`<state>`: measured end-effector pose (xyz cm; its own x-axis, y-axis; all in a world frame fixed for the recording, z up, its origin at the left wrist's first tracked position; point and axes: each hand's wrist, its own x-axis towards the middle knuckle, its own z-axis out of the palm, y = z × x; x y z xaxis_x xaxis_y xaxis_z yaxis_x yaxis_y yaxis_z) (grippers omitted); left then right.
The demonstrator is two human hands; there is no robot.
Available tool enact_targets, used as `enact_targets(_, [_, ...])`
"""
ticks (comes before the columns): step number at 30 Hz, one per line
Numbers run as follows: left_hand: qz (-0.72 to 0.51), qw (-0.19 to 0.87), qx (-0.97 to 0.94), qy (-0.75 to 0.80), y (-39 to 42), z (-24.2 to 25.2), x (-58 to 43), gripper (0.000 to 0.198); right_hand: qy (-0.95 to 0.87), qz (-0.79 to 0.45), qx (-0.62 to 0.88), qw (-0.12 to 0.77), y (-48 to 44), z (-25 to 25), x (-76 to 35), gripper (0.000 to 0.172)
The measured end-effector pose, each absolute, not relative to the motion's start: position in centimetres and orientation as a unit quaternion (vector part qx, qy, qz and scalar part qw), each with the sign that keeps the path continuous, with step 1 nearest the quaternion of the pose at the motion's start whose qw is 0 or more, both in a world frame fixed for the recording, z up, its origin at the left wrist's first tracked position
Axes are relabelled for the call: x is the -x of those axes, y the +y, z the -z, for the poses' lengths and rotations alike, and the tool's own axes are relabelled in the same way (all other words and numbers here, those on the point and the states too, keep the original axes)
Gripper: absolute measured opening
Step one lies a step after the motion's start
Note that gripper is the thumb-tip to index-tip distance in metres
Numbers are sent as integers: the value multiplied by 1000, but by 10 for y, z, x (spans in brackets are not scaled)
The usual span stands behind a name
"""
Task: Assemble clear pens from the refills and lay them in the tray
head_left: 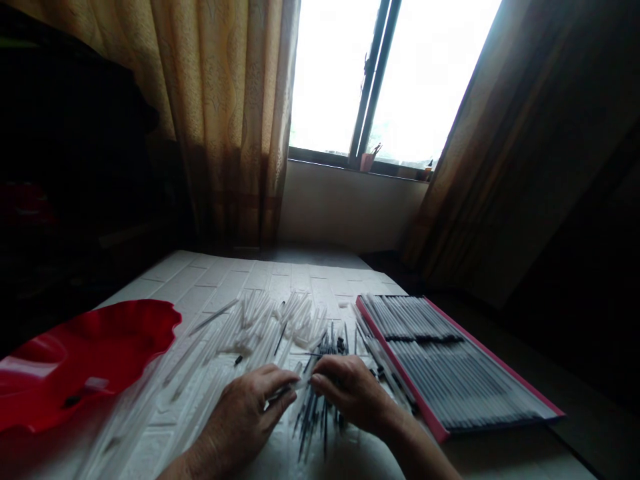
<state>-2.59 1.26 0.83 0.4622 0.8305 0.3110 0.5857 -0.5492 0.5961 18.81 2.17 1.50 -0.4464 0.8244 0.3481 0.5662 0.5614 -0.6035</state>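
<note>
My left hand (250, 410) is closed in a pinch around a clear plastic tube (301, 385), whose end points toward my other hand. Close by on the right, my right hand (350, 390) has thumb and forefinger pressed together at the tube's end; what they hold is hidden. Under and between the hands lies a loose pile of thin dark rods (325, 427), like pen refills. Beyond them spreads a heap of clear tubes (270, 317). A small black cap (239, 360) rests on the table near my left hand.
A shallow pink-edged box (439, 427) at the right holds two rows of capped tubes with dark cores. On the left sits a red scalloped bowl (115, 340). The white brick-patterned table (210, 270) reaches toward a wall, with curtains (225, 120) and a window (330, 73).
</note>
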Motion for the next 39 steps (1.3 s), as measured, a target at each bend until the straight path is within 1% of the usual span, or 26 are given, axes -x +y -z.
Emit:
enact_targets(3, [-261, 202, -831, 447, 12, -12, 27, 26, -805, -207, 436, 344, 23, -19, -193, 30])
enact_targets(6, [-238, 193, -833, 461, 13, -15, 27, 41, -764, -251, 456, 381, 25, -19, -202, 35])
enact_targets(8, [-241, 193, -831, 463, 15, -15, 27, 40, -744, -286, 460, 390, 26, -17, -207, 36])
enact_targets(10, [-249, 193, -829, 463, 16, -15, 27, 34, -732, -314, 462, 389, 25, -14, -210, 36])
enact_targets(13, [-263, 190, -823, 466, 16, -15, 27, 26, -722, -360, 464, 367, 22, -14, -212, 34])
enact_targets(15, [-272, 189, -820, 467, 14, -14, 26, 20, -733, -367, 460, 343, 19, -17, -213, 32])
enact_targets(19, [-276, 190, -827, 452, 10, -10, 22, 11, -796, -286, 448, 288, 12, -25, -211, 23])
enact_targets(22, [-272, 186, -837, 437, 7, -6, 18, 7, -851, -238, 413, 222, 8, -27, -205, 17])
enact_targets(24, [-269, 179, -841, 433, 7, -5, 17, 5, -872, -218, 388, 204, 8, -27, -204, 17])
enact_targets(26, [-268, 171, -841, 437, 7, -5, 18, 7, -874, -202, 381, 223, 10, -25, -208, 21])
enact_targets(30, [-277, 144, -829, 464, 13, -16, 22, 22, -851, -179, 420, 259, 22, -20, -230, 27])
enact_targets(34, [-247, 113, -824, 497, 22, -36, 27, 19, -795, -200, 478, 315, 33, -10, -245, 29])
enact_targets(37, [-189, 90, -839, 502, 31, -49, 25, 15, -757, -216, 503, 358, 36, -6, -242, 27])
enact_targets(39, [-153, 69, -851, 497, 41, -53, 18, 15, -745, -216, 512, 369, 34, -6, -239, 25])
